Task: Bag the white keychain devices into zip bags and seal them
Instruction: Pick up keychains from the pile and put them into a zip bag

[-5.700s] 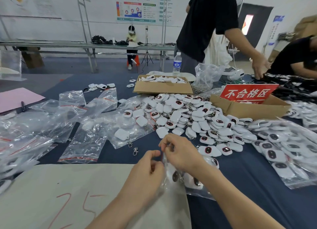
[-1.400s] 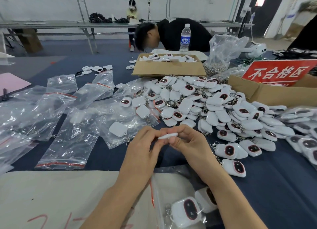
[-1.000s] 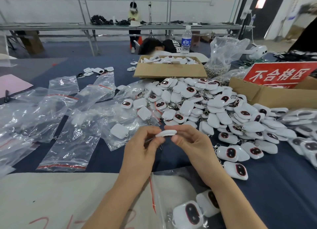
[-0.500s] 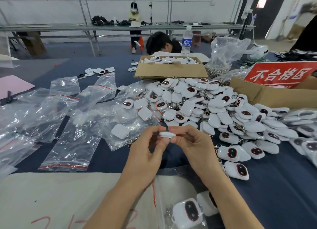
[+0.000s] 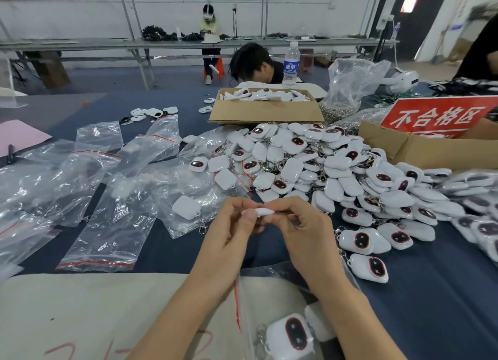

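Fingers (image 5: 285, 207) of both hands pinch 1 white device (image 5: 264, 212) edge-on.

This is a factory packing workshop. A heap of white keychain devices (image 5: 310, 165) covers a blue-clothed work table (image 5: 431, 305), with clear zip bags (image 5: 89, 187) strewn to the left and a cardboard box (image 5: 265, 112) of more units behind. A red sign (image 5: 436, 116) in Chinese stands at right. Far off, long metal-framed benches (image 5: 167, 44) line a postered wall, where another worker (image 5: 208, 23) sits.
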Motion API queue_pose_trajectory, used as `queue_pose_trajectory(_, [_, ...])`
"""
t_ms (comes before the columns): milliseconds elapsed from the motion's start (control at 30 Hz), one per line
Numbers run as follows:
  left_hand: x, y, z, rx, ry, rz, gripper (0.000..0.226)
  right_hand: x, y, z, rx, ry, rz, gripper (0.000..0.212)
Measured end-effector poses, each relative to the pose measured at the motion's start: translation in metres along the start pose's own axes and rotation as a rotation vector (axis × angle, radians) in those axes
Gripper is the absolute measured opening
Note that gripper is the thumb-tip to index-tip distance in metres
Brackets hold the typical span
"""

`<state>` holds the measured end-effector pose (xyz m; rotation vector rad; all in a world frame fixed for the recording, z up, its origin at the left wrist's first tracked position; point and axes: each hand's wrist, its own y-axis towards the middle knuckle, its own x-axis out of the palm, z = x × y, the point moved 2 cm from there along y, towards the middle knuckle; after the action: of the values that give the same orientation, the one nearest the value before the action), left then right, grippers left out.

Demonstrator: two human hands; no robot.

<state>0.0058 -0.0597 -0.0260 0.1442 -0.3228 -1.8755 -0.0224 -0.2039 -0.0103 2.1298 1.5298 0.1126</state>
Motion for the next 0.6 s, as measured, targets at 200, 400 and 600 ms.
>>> queue_pose_trajectory(200, [-0.001, 0.000, -0.003, 0.012, 0.076, 0.022, 0.016, 0.000, 0.000, 0.005, -0.093, -0.079, 0.013, 0.040])
queue_pose_trajectory(400, [-0.006, 0.002, 0.000, -0.093, -0.086, 0.025, 0.029, 0.003, 0.003, 0.007, 0.027, -0.026, -0.086, 0.036])
queue_pose_trajectory(600, [-0.006, 0.005, 0.003, -0.124, -0.076, 0.005, 0.046, 0.004, 0.004, 0.011, 0.242, 0.193, -0.071, 0.039])
